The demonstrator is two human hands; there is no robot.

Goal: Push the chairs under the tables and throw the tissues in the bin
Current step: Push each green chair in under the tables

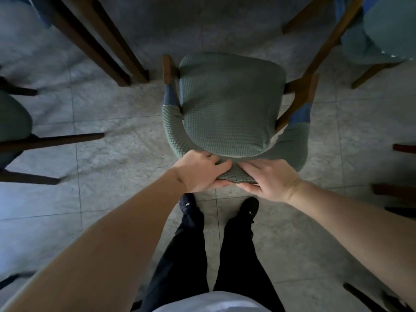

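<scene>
A dim dining area seen from above: a floor (112,122) of pale, speckled stone tiles with thin grout lines, crowded by dark wooden table legs (99,41) at upper left. At centre stands the chair (227,104), its rounded seat and curved backrest wrapped in a grey-green, waffle-knit stretch cover, with blue fabric and brown wooden arms showing at the sides. Both hands grip the middle of the backrest's top edge, side by side: the left hand (200,171) and the right hand (270,179), fingers over the rail, thumbs beneath. Black trousers and black shoes (248,208) stand just behind. Similar covered chairs (387,34) sit at the frame's edges.
</scene>
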